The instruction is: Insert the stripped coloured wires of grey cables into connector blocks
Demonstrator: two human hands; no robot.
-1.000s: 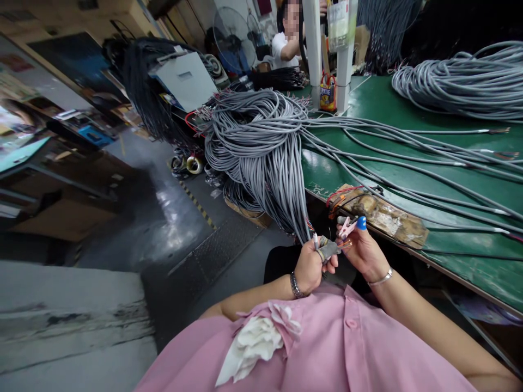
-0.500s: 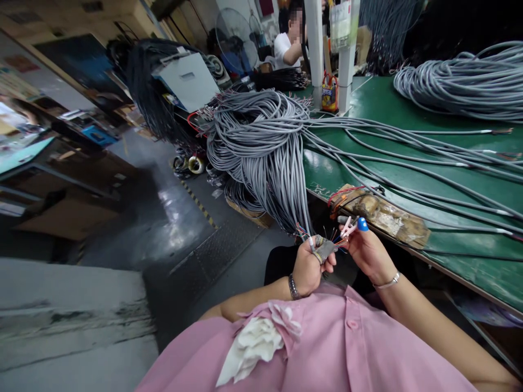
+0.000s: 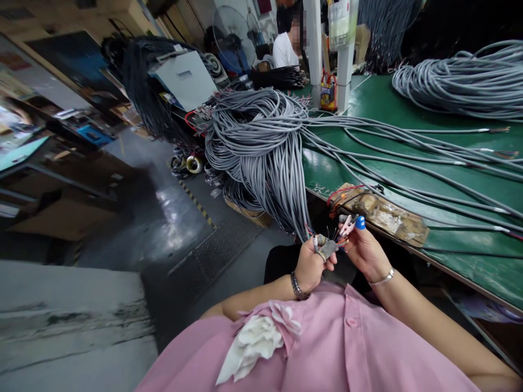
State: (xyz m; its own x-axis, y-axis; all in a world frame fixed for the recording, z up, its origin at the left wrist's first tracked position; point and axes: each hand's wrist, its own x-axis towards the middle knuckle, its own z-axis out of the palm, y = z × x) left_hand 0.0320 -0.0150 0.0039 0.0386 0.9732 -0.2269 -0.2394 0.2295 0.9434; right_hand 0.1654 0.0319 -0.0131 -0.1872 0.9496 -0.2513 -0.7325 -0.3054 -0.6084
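Observation:
My left hand [image 3: 309,268] is closed around the end of a grey cable [image 3: 305,231]. Grey wrapping [image 3: 327,249] covers part of its fingers, and thin coloured wires [image 3: 341,243] fan out from there towards the other hand. My right hand [image 3: 368,256], with a blue cover on one fingertip, pinches a small pink clip-like tool [image 3: 346,226] right at those wires. Whether the tool's jaws grip a wire is too small to tell. Both hands are close together in front of the bench edge.
A large heap of grey cables [image 3: 257,128] hangs over the corner of the green bench [image 3: 461,209]. Loose cables run across the bench past a tape-covered wooden block [image 3: 388,218]. Another cable coil [image 3: 461,81] lies at the back right. Behind the post [image 3: 312,49] sits a person [image 3: 285,50].
My hands have hardly moved; the left has tilted slightly, and the pink tool still sits at the wires. The person at the back has lowered a raised arm and turned.

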